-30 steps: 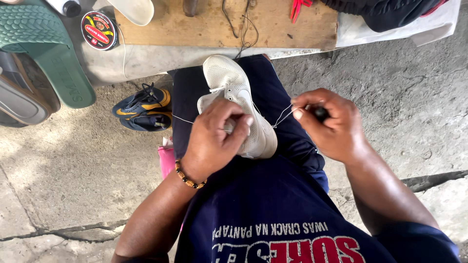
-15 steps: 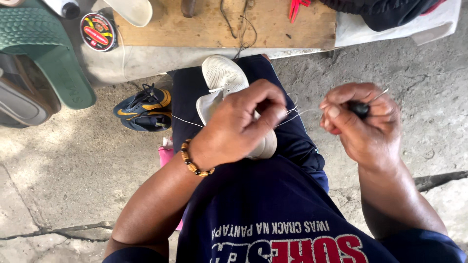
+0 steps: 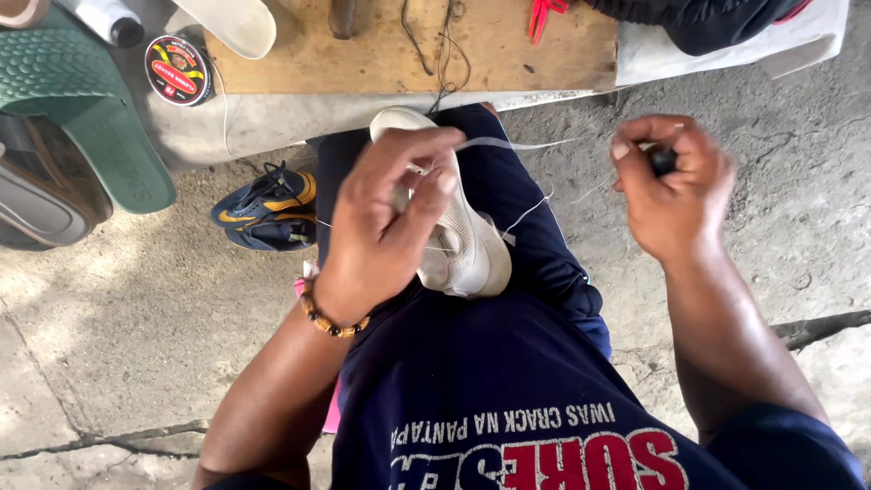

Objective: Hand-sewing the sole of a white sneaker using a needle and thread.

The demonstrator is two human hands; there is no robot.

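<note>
Left hand (image 3: 390, 227) covers most of the white shoe (image 3: 467, 249), only toe and heel end show. Shoe lies on the person's lap over dark blue shorts (image 3: 544, 245), toe pointing at the near edge of the wooden surface (image 3: 381, 54). Thread (image 3: 526, 143) is thin and pale, hard to follow against the concrete floor (image 3: 136, 345); where it enters the shoe is hidden under the fingers. Dark tool handle (image 3: 663, 161) in the right hand (image 3: 676, 195) is mostly buried in the fist, tip not visible, can't tell what kind of tool. Green sandal (image 3: 86, 118), white sole (image 3: 240, 23), bottle (image 3: 104, 18) and red-handled tool (image 3: 543, 11) are all cut off by the frame edges

Versus half a second ago: right hand has moved further out to the right, away from the shoe, thread now stretched longer between the two hands. Left hand stayed on the shoe, fingers now reach higher toward the toe

Left hand: fingers curled, thumb and forefinger pinched on the thread while the palm presses on the shoe. Beaded bracelet (image 3: 331, 318) on that wrist. Right hand: closed tight around the tool handle, thread runs to it

Round tin (image 3: 178, 70) sits at the left end of the surface. Dark sneaker with yellow trim (image 3: 268, 209) on the floor just left of the knee
</note>
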